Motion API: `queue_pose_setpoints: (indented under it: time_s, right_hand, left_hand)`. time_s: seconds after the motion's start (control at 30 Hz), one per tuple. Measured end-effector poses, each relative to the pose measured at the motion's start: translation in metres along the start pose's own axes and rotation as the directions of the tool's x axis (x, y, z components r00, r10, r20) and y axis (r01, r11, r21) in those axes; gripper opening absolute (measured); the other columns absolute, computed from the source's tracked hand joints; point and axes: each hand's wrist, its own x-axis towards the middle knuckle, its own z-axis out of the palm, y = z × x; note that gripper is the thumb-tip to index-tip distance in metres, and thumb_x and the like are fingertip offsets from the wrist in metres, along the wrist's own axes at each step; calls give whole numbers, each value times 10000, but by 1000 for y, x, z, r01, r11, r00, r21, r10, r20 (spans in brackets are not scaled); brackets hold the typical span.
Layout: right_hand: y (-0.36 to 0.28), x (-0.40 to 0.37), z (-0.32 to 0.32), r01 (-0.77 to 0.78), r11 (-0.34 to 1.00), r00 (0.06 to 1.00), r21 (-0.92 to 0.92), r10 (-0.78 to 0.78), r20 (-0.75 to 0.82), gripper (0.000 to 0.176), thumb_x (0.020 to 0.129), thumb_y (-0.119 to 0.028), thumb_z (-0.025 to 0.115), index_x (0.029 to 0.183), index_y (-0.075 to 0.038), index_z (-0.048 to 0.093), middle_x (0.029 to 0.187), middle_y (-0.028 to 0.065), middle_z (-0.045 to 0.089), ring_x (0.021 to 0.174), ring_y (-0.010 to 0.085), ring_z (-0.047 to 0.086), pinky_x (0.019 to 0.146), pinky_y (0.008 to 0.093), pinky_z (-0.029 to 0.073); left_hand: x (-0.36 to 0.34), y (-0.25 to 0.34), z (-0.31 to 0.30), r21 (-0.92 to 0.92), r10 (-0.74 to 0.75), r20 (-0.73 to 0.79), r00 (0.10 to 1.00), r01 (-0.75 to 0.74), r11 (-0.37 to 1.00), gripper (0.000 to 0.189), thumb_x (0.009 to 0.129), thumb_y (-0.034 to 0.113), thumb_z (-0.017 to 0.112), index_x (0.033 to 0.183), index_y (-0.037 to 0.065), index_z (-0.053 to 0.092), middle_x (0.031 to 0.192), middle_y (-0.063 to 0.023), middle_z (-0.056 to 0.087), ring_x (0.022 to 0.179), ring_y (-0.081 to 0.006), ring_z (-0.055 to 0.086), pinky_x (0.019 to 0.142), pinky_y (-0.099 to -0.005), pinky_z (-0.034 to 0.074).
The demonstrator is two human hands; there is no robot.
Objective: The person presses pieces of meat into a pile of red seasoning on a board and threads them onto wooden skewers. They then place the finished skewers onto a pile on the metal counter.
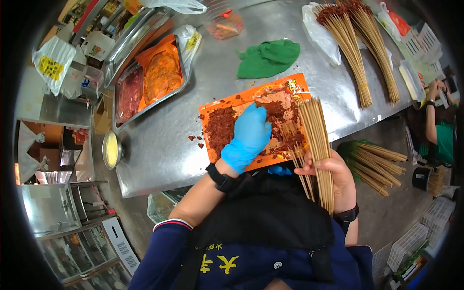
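My left hand, in a blue glove, is closed over the chopped red-brown meat on an orange printed sheet; whatever its fingers hold is hidden. Bare and wrapped round a bundle of wooden skewers, my right hand is at the sheet's right edge. A few looser skewers slant beside the bundle, their upper ends over the meat. More meat lies spread to the right of the glove.
A metal tray holds orange and red meat. Beyond the sheet lie a green cloth and skewer bundles. A yellow-filled bowl is left, more skewers right. Another person's hand shows far right.
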Motion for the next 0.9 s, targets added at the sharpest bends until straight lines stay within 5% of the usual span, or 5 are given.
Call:
queue_pose_setpoints:
  time_s: [0.03, 0.27, 0.5, 0.7, 0.9]
  right_hand:
    - [-1, 0, -2, -25, 1000, 998, 12, 25, 50, 481, 637, -55, 549, 1096, 65, 472, 783, 88, 536, 694, 204, 609, 806, 424, 507]
    - [-8, -1, 9, -48, 998, 996, -48, 44, -82, 415, 621, -12, 570, 1023, 42, 486, 740, 74, 525, 560, 150, 548, 724, 401, 537]
    - [-10, 0, 21, -36, 996, 998, -86, 31, -61, 435, 616, -17, 577, 1031, 68, 476, 716, 72, 518, 547, 143, 559, 704, 372, 543]
    - [-5, 1, 17, -88, 987, 996, -132, 89, 1, 518, 634, -23, 526, 1145, 44, 476, 853, 40, 514, 674, 108, 565, 673, 254, 525]
    - [-10, -4, 27, -77, 975, 997, -206, 77, -9, 421, 632, -27, 567, 1040, 61, 511, 813, 80, 553, 642, 142, 579, 632, 254, 514]
  left_hand:
    - [6, 3, 4, 205, 82, 26, 996, -85, 975, 151, 680, 66, 588, 805, -13, 556, 816, -223, 555, 778, -356, 560, 681, -427, 465]
    - [18, 5, 15, 361, 119, 197, 973, -185, 914, 185, 679, 151, 654, 759, 16, 557, 792, -184, 550, 820, -346, 553, 691, -441, 459]
    - [14, 3, 2, 332, -24, 173, 985, -35, 942, 208, 688, 202, 648, 751, 21, 565, 770, -165, 555, 766, -332, 569, 650, -433, 466]
    - [7, 4, 0, 334, 107, 218, 970, -177, 926, 232, 681, 217, 663, 761, 22, 567, 779, -162, 564, 761, -326, 575, 647, -429, 472]
    - [12, 9, 4, 382, 72, 223, 972, -155, 911, 232, 650, 183, 699, 769, 25, 577, 784, -154, 572, 764, -331, 575, 657, -427, 472]
